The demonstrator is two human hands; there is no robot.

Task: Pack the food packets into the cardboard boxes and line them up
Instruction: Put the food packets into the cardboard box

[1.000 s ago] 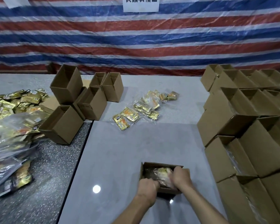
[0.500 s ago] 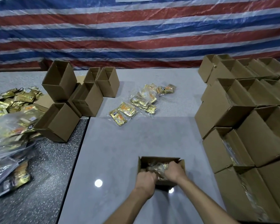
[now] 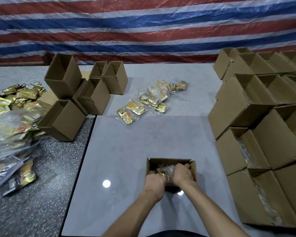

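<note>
Box (image 3: 193, 169) mouth up, long axis left-right; left hand (image 3: 155, 183), right hand (image 3: 184, 173) fingers curled round packets (image 3: 165, 170).

In box (image 3: 193, 169), packets (image 3: 166, 170); filled boxes (image 3: 272, 142) right

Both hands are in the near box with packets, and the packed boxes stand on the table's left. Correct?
No: the head view shows the packed boxes on the right. The left hand and right hand are in the near box with packets.
</note>
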